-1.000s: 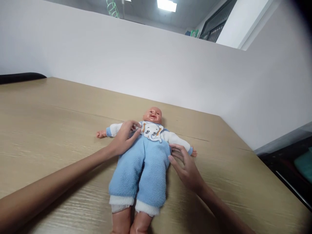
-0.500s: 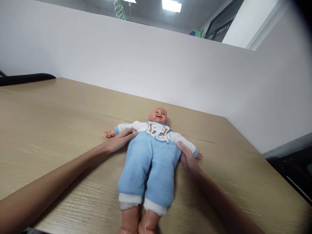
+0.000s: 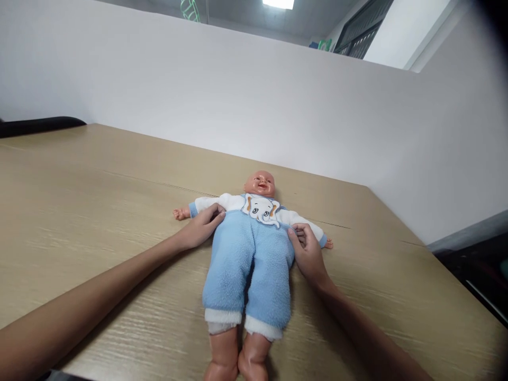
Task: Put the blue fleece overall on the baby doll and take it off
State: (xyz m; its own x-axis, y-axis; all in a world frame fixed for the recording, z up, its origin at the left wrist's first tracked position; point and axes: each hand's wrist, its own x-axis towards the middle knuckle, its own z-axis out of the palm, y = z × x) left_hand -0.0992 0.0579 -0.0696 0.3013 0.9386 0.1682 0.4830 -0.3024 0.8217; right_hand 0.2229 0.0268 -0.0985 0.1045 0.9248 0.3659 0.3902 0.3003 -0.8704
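A baby doll point(image 3: 260, 182) lies on its back on the wooden table, head toward the wall, arms spread and bare feet toward me. It has a white long-sleeved top point(image 3: 210, 202) with blue cuffs and an elephant patch point(image 3: 262, 210) on the chest. Blue fleece trousers point(image 3: 234, 259) with white hems cover its legs. At the left side of the waist, my left hand point(image 3: 203, 226) is closed with thumb and fingers on the trousers' edge. My right hand point(image 3: 308, 248) pinches the waist edge on the opposite side, its fingers curled.
The wooden table point(image 3: 119, 211) runs back to a pale wall point(image 3: 238, 95). A black curved object point(image 3: 43, 126) stands at the far left edge. Dark items point(image 3: 468, 264) lie beyond the table's right edge.
My right hand's fingers have come up and curled round the waist edge. My left fingers have curled in more. The doll appears slightly farther right in the view, its legs a little straighter.
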